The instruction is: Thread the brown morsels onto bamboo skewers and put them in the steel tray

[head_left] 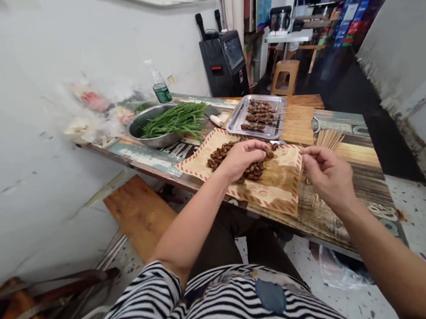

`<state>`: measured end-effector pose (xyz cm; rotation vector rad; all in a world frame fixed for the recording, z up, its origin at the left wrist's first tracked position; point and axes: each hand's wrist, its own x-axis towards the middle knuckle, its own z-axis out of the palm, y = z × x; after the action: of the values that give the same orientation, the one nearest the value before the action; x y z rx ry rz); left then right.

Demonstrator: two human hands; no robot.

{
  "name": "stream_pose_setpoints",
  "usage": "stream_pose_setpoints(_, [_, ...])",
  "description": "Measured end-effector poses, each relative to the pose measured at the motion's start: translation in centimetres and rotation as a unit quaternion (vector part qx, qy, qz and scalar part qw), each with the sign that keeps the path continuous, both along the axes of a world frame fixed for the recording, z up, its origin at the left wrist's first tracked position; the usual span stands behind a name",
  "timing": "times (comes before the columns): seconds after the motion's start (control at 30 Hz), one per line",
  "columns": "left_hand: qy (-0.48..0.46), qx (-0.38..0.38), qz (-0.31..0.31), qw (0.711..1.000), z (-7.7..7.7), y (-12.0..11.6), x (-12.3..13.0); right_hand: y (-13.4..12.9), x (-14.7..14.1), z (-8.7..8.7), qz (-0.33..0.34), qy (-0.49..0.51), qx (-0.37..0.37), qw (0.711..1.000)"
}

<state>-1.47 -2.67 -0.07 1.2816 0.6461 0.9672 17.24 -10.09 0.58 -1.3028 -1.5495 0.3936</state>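
Note:
A heap of small glossy brown food pieces (220,155) lies on a sheet of cream paper with a red-striped border (278,192). My left hand (243,159) reaches over the heap, its thumb and fingers closed on a brown piece near the heap's right side. At the paper's upper right corner my right hand (331,176) is closed in a pinch; whether it holds a thin stick or the paper edge I cannot make out. Beyond my hands, a metal tray (234,124) bears several skewers of brown pieces (263,117). Bare wooden sticks (329,139) lie behind my right hand.
A metal bowl of long green vegetables (175,122) stands at the left, with a plastic bottle (159,84) and plastic bags (96,113) near the wall. A wooden board (300,124) sits beside the tray. A black speaker (224,63) and a stool (284,77) are farther back.

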Motion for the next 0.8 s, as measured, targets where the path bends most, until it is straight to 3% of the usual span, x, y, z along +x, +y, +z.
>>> stream_pose_setpoints(0.13, [-0.067, -0.078, -0.008, 0.995, 0.2, -0.9, -0.5, 0.4, -2.6, 0.5, 0.033, -0.076, 0.003, 0.997])
stream_pose_setpoints(0.3, [-0.093, -0.109, -0.001, 0.990, 0.1, -1.7, -0.6, 1.2, -4.2, 0.7, -0.007, -0.185, 0.069, 0.980])
stream_pose_setpoints(0.5, [-0.149, -0.180, 0.028, 0.972, -0.1, -2.5, -0.5, 1.6, -5.0, 0.3, -0.034, -0.190, 0.086, 0.977])
stream_pose_setpoints(0.67, [-0.201, -0.261, 0.013, 0.944, 0.1, -3.4, 0.0, 1.9, -5.5, 0.1, -0.064, -0.202, 0.119, 0.970])
stream_pose_setpoints(0.8, [-0.210, -0.248, 0.086, 0.942, 0.3, -3.9, 0.5, 1.8, -5.9, -0.1, -0.062, -0.216, 0.131, 0.966])
